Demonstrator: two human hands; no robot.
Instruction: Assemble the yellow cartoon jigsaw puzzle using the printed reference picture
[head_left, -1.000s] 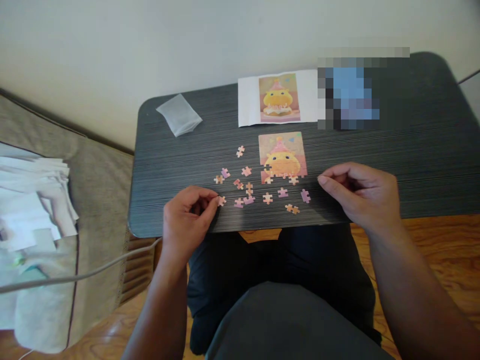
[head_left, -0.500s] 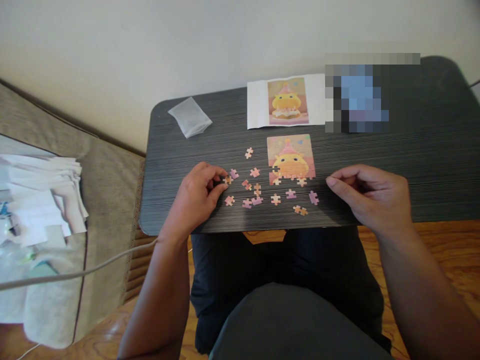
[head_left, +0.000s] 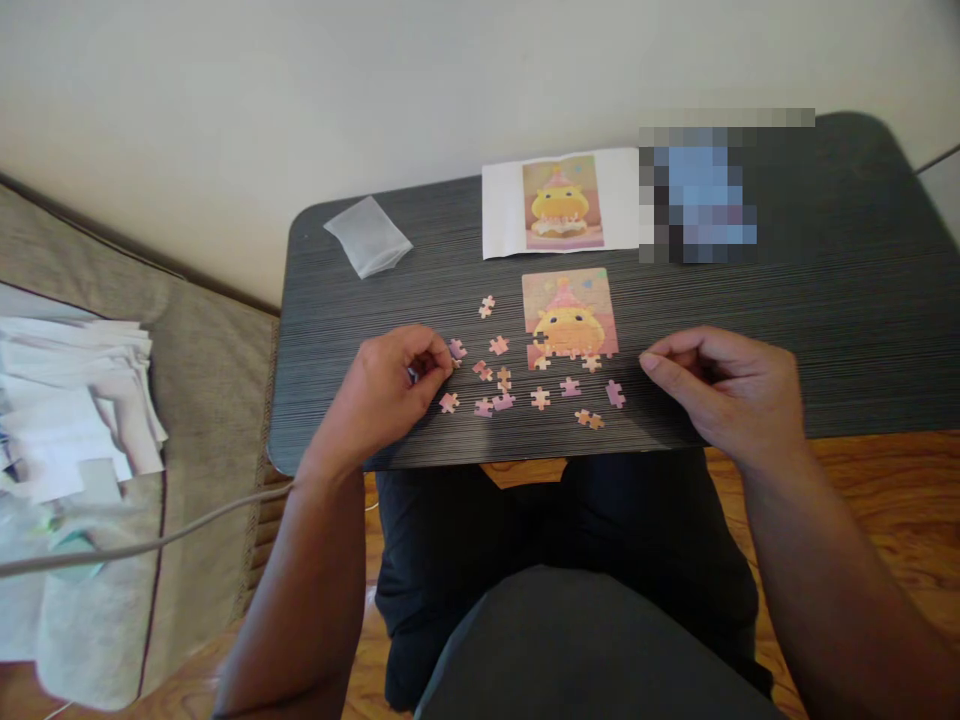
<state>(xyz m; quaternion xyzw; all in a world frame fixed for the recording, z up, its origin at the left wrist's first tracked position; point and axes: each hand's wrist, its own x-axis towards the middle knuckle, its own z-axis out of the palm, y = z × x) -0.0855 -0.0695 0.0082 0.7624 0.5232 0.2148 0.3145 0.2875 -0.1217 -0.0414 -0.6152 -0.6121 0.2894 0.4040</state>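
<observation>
In the head view, the bare left hand (head_left: 394,385) has thumb and forefinger drawn nearly together at a small, mostly covered tan cardboard jigsaw piece (head_left: 456,364), below a lilac knobbed piece (head_left: 458,348); whether it grips the tan one cannot be told. The partly joined, roughly square yellow-and-pink puzzle (head_left: 570,310) lies to that hand's right on the dark grained table (head_left: 690,300), ragged edge towards the person. The bare right hand (head_left: 731,390) is nearer it, fingertips pinched together, nothing visible between.
</observation>
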